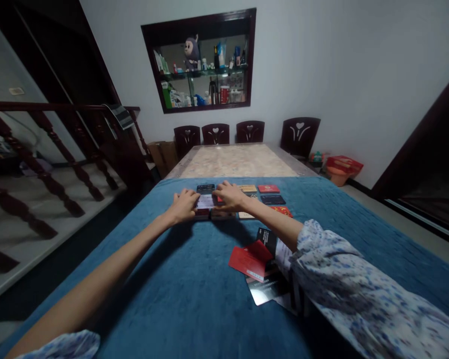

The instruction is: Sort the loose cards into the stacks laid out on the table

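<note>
Clock centred on the one pale card [205,201], which lies on the blue cloth [164,299] between my two hands. Left hand [184,205] at 9: fingers bent, tips at the card's near end; can't tell if they grip. Right hand [230,197] at 3: fingers curled down over the other end, one red patch [219,199] showing under them; can't tell the grip there either.

Cards around, laid in rows: one black card [205,188] at 12, just beyond. Right-hand column, three: red card [268,189] between 2 and 3, navy card [273,200] at 3, red-and-gold card [282,211] between 3 and 4. Next column in: one tan card [247,189], one cream card [246,216], more partly hidden by my right hand.

Loose pile between 4 and 5, overlapping, partly under my right sleeve [340,274]: at least four, one of them a plain red card [251,259]; exact count hidden.

Far end: four chairs [216,134], three around 12, one at 2. One plush toy [192,54] at 12, in the wall niche [253,57].
</note>
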Available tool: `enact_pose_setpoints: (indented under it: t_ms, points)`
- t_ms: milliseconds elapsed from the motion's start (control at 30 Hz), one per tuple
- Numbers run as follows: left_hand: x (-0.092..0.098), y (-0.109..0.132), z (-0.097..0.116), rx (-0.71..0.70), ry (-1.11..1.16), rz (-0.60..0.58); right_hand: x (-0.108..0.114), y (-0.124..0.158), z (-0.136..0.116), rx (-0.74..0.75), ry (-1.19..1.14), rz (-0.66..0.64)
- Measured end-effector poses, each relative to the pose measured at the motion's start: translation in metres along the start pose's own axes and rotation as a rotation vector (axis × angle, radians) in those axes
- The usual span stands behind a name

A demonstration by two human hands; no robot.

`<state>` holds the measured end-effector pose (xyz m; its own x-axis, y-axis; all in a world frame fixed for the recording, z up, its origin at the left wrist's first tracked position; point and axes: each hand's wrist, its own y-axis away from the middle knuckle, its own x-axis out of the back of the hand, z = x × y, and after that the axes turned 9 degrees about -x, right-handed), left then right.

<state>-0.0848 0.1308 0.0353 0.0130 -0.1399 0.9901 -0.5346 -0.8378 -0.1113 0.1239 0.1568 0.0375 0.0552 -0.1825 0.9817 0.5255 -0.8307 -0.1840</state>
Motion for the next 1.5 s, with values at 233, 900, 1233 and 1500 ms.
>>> enact_pose_setpoints:
  t_ms: [233, 900, 1233, 1500]
  points:
    - [-0.004, -0.019, -0.03, 0.059, 0.004, -0.045, -0.004, -0.034, -0.005, -0.037, 0.022, -0.048]
    - [-0.042, -0.06, -0.075, 0.024, 0.088, -0.135, -0.024, -0.075, -0.01, -0.093, 0.035, -0.227]
    - [-0.039, -0.063, -0.074, 0.013, 0.172, -0.16, -0.022, -0.074, -0.014, -0.103, 0.056, -0.256]
    - [-0.033, -0.062, -0.069, -0.035, 0.214, -0.161, -0.026, -0.077, -0.013, -0.132, 0.042, -0.273]
